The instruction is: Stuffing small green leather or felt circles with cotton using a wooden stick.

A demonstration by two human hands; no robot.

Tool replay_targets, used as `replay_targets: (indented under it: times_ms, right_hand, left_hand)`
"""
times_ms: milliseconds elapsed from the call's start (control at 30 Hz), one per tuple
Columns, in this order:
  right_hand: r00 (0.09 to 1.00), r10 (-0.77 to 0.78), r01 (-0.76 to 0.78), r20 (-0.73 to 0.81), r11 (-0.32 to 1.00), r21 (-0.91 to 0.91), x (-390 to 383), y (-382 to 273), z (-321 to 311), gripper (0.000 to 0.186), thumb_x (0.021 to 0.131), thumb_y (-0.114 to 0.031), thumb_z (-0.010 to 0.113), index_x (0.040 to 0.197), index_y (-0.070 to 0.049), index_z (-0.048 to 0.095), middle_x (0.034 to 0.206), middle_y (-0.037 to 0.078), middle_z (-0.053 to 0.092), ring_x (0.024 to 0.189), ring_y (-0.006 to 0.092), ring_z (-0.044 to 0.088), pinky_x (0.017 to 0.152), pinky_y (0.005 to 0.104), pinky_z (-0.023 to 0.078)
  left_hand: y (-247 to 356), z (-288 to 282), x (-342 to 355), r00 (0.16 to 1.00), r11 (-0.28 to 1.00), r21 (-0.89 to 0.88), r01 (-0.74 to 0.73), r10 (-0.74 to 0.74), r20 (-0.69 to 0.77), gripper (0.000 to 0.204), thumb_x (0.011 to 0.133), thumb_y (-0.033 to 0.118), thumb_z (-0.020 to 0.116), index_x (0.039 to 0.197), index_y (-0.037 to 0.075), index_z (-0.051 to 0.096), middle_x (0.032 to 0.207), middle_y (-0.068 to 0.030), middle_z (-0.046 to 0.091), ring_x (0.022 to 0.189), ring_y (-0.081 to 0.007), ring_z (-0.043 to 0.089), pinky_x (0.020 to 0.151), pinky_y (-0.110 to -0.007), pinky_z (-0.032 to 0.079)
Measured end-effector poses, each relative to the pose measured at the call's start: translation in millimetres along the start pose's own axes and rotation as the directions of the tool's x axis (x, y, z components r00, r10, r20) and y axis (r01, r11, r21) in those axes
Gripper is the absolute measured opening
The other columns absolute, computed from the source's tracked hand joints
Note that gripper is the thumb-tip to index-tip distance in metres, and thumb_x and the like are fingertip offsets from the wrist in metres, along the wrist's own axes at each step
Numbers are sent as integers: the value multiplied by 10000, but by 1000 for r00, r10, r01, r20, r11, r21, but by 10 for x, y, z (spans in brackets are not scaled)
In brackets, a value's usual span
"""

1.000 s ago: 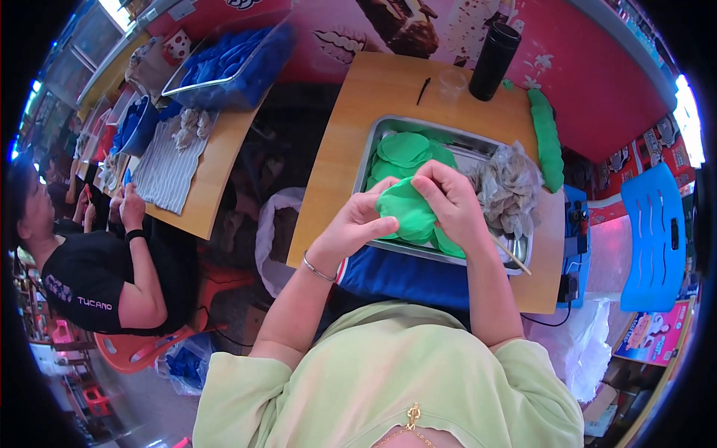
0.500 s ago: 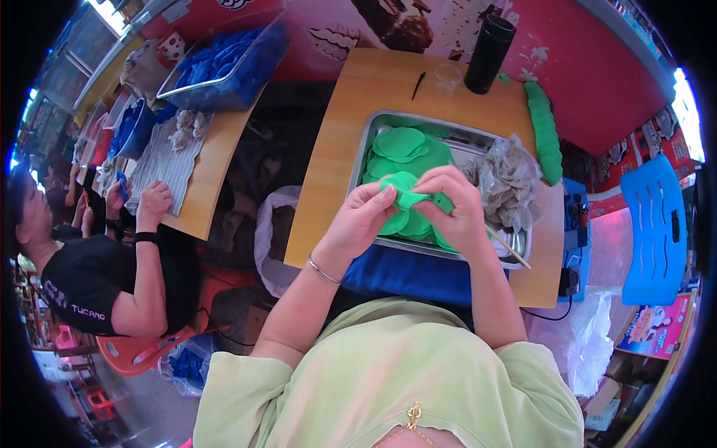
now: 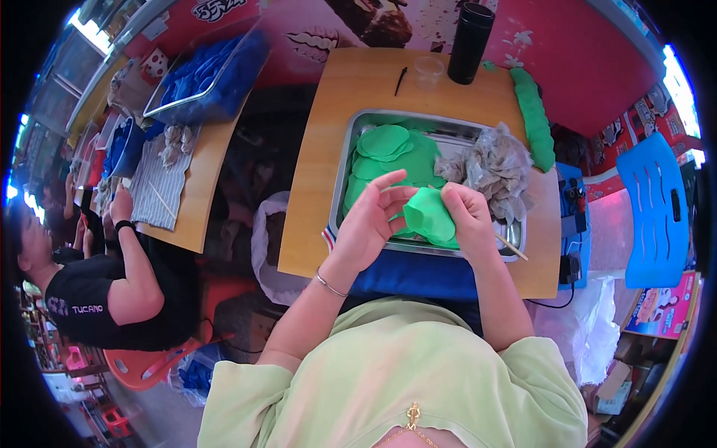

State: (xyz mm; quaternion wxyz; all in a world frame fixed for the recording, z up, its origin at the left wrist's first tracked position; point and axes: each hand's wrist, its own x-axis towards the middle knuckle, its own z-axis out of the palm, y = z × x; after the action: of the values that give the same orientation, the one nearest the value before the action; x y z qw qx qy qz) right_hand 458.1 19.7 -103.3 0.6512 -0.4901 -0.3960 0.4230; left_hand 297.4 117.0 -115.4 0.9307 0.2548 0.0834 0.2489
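A piece of thin green fabric (image 3: pixel 429 216) hangs over the near part of a metal tray (image 3: pixel 347 160), slightly cupped and folded. My right hand (image 3: pixel 470 216) pinches its upper right edge between thumb and fingers. Beside its left edge is my left hand (image 3: pixel 373 220), palm turned up and fingers apart, the fingertips close to the fabric; whether they touch it I cannot tell. Behind the hands, round green fabric pieces (image 3: pixel 385 142) lie stacked in the tray's left side. Crumpled greyish bundles in clear plastic (image 3: pixel 497 168) fill its right side, and a thin wooden stick (image 3: pixel 511 246) pokes out by my right wrist.
On the wooden table (image 3: pixel 314 187) stand a black tumbler (image 3: pixel 470 43) and a clear cup (image 3: pixel 428 71); a long green roll (image 3: pixel 532 119) lies at the right. A blue chair (image 3: pixel 653 216) is farther right. At left, a person in black (image 3: pixel 112 299) sits by another table with blue fabric (image 3: pixel 202 75).
My left hand has let go of the green fabric and opened. The right hand still holds it, now more spread out and lower right. The view has shifted slightly.
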Motion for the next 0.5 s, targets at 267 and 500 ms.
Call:
replay_targets:
  times_ms: [267,500]
  right_hand:
    - [912,348,-391,216,896,209,-195,36,-11,233,953,-263,499,937,-46,582,747,17,585,630,98,550,545,239,427]
    - [975,-216,114,58,253,-961,-411,-48,-639,133,792,-105,640,891,-39,579,810,101,585,805,289,574,698,368,465]
  left_hand:
    - [-265,126,121,995,883,460,-99,90,41,123,959,101,458,1052,56,525,1191,-120,548,1012,-174,578,889,-359,477]
    - [-163,20,-11,954,960,133,-246,264,-140,110,944,74,493,1042,54,538,1034,-44,609,966,-134,593,857,-301,483]
